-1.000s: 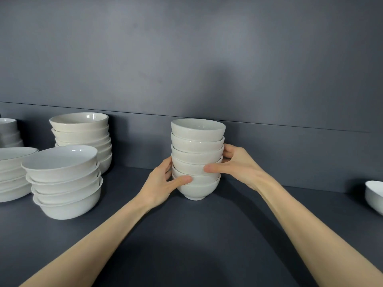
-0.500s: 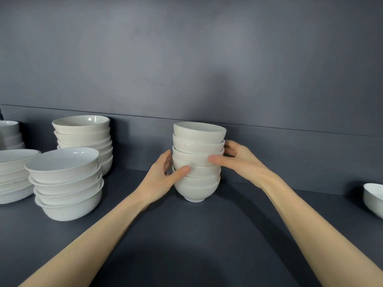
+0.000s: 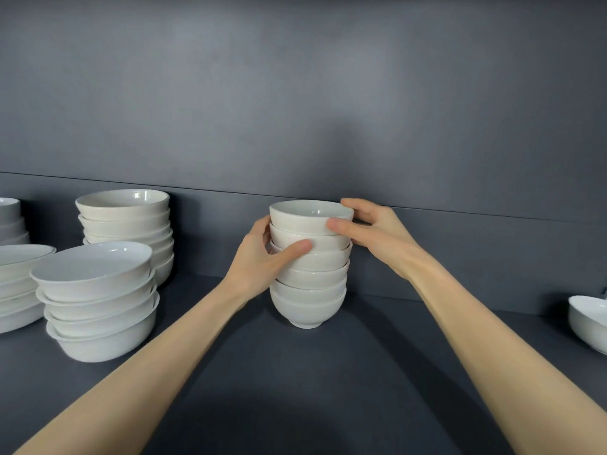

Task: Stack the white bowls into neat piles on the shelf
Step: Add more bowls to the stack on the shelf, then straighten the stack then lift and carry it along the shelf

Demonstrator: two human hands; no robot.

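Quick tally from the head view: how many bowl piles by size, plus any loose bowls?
Small deep bowl piles: 2, the held pile and far-left pile
Wide bowl piles: 3
Loose bowls: 1, right edge
Total: 6

At the centre of the frame we see a pile of small white bowls (image 3: 310,274) on the dark shelf (image 3: 377,372), our left hand (image 3: 259,261) and right hand (image 3: 377,234) cupping its upper bowls (thumbs in front). Wider bowl piles (image 3: 98,300) stand at left; a lone bowl (image 3: 588,320) at right.
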